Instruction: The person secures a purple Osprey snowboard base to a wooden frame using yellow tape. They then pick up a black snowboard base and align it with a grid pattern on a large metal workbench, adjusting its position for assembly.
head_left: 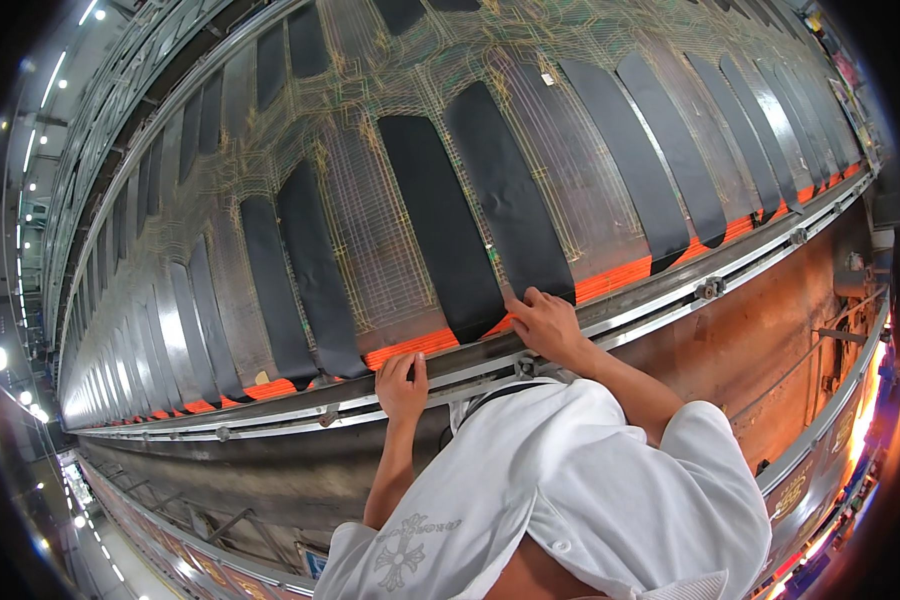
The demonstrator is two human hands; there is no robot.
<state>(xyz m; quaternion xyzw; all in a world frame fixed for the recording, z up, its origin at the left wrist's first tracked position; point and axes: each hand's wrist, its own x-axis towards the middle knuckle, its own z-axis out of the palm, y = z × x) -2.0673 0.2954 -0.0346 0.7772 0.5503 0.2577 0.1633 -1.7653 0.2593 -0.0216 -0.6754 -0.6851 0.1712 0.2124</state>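
Observation:
A long table (610,235) carries pairs of dark, round-topped fabric panels laid side by side, with grids of fine coloured lines between them. My right hand (548,322) is at the near end of a black fabric panel (505,180), its bent fingers closed at the panel's lower left corner. Left of it lies another black panel (435,220), its near end hanging over the orange edge strip (410,347). My left hand (402,385) is raised at the table's edge, below that strip, thumb and fingers apart and nothing visible in them.
A metal rail (650,308) with small clamp-like fittings (710,288) runs along the near edge, right in front of my body. Behind me stands another long table side (820,450) across a narrow aisle. More dark panels (610,130) continue both ways along the table.

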